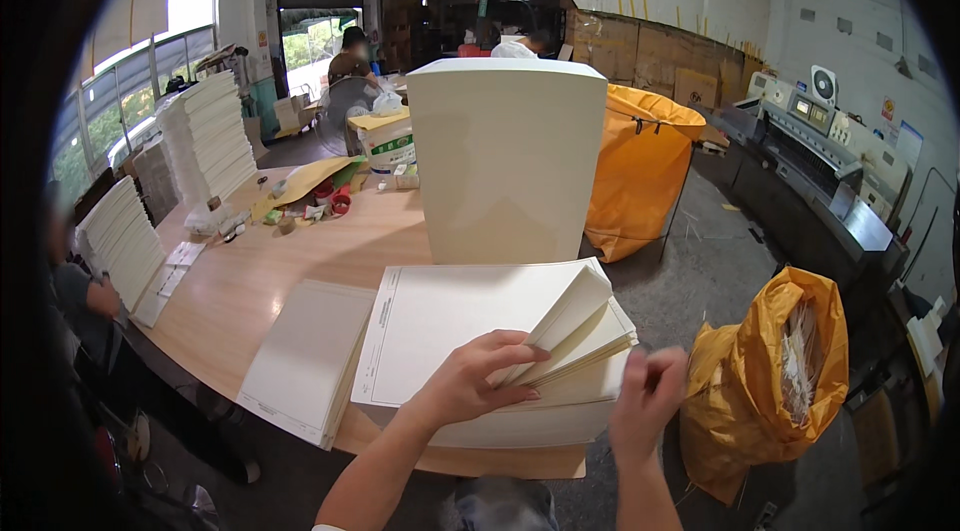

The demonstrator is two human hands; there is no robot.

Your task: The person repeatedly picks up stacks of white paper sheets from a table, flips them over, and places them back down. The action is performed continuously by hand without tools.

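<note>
A thick stack of printed paper sheets (pixel 450 306) lies before me at the table's near edge. My left hand (pixel 490 371) grips a bundle of its top sheets, fingers above and thumb below. The right part of that bundle (pixel 575 306) is bent upward, and the layers fan apart at the corner. Just right of the fanned corner is my right hand (pixel 648 391), its fingers curled in and slightly blurred; whether they hold anything is hidden. A lower pile of sheets (pixel 310 351) lies left of the stack. Behind it rises a tall pale block (pixel 510 161), probably stacked paper.
Orange bags (pixel 640 171) (pixel 735 381) stand behind and at right, the nearer one holding paper strips. Tall paper piles (pixel 205 136) (pixel 120 231) line the table's left. Tape rolls (pixel 341 203) lie beyond. A person (pixel 85 296) is at left; others work behind. A machine (pixel 820 151) stands right.
</note>
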